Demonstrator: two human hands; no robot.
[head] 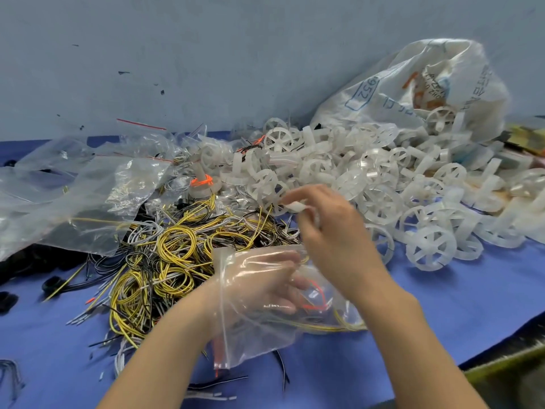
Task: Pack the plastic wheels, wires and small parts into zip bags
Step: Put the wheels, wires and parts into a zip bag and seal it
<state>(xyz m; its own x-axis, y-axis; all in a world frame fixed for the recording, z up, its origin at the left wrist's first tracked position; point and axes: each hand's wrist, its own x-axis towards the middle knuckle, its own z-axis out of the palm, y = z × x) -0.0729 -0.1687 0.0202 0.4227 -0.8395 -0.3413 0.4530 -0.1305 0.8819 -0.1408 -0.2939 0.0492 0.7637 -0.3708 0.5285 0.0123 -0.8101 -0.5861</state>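
Observation:
My left hand is inside a clear zip bag that lies on the blue table, its fingers spread under the plastic. The bag holds orange and yellow wires. My right hand hovers above the bag's mouth and grips a white plastic wheel, blurred by motion. A heap of white spoked wheels spreads to the right. A tangle of yellow, grey and black wires lies left of the bag.
Several empty clear zip bags are piled at the left. A large printed plastic sack spills wheels at the back right. Small black rings lie at the left edge. A grey wall stands behind the blue tabletop.

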